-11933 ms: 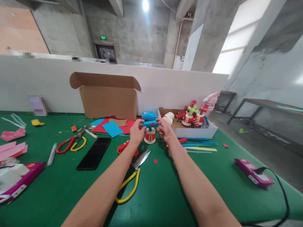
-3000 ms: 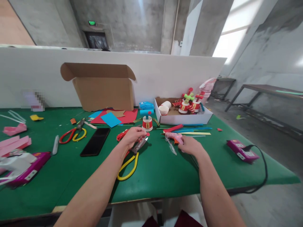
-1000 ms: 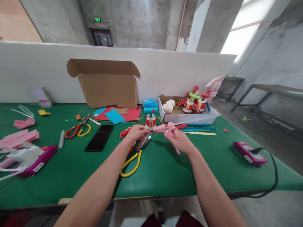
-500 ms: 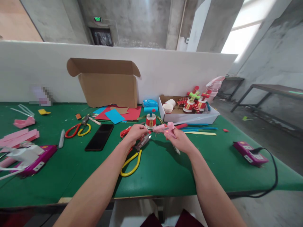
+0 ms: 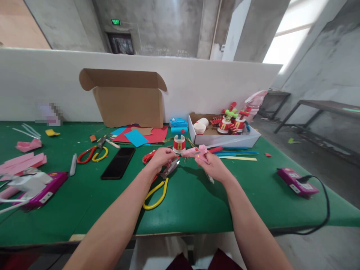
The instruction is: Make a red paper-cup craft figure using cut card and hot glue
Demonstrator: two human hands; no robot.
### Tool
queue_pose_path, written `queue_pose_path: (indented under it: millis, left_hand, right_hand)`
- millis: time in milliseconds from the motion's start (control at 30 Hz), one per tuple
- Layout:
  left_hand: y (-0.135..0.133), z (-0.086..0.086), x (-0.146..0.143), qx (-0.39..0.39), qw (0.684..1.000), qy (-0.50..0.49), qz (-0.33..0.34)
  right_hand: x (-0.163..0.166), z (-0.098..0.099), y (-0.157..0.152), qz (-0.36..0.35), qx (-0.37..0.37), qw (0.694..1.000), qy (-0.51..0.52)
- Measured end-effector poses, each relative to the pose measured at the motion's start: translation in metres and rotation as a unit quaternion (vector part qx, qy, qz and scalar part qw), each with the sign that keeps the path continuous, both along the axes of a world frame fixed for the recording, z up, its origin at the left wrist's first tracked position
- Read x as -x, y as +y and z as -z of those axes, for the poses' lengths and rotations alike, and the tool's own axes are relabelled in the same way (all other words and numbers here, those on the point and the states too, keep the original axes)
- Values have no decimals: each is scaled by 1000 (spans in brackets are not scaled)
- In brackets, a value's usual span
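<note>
My right hand (image 5: 213,165) grips a pink glue gun (image 5: 200,153), its nozzle pointing left. Close to that nozzle, a small red piece (image 5: 177,156) is pinched in the fingers of my left hand (image 5: 164,157); its shape is too small to make out. Whether nozzle and piece touch, I cannot tell. Beneath my left hand lie scissors (image 5: 156,195) with a yellow and a red handle, blades pointing up and right. Just behind both hands stands a decorated paper cup (image 5: 179,144) with a blue paper roll on top and coiled paper strips at its sides.
A white box (image 5: 227,140) at the back right holds cups and paper figures. Blue strips (image 5: 239,153) lie before it. Left are a phone (image 5: 118,163), more scissors (image 5: 94,153), coloured paper (image 5: 157,135) and an upright cardboard box (image 5: 129,107). A purple power block (image 5: 297,182) sits right.
</note>
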State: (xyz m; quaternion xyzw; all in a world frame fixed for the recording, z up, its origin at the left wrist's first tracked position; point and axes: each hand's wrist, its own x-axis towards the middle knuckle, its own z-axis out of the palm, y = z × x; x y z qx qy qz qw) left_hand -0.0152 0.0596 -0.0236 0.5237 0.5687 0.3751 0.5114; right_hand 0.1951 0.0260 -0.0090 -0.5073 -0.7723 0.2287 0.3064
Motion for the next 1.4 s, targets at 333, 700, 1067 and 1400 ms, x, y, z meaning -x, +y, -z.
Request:
queue_pose_path:
  millis: [333, 700, 1067, 1400]
  left_hand:
    - [-1, -3, -1, 1, 1000, 0, 3]
    - [-1, -3, 0, 3, 1000, 11, 11]
    - [-2, -5, 0, 3, 1000, 9, 10]
    - [-2, -3, 0, -5, 1000, 10, 13]
  right_hand:
    - [0, 0, 1, 18, 8, 1000, -16]
    - [1, 0, 1, 15, 6, 1000, -11]
    - [0, 1, 2, 17, 8, 1000, -7]
    - [0, 2, 2, 17, 8, 1000, -6]
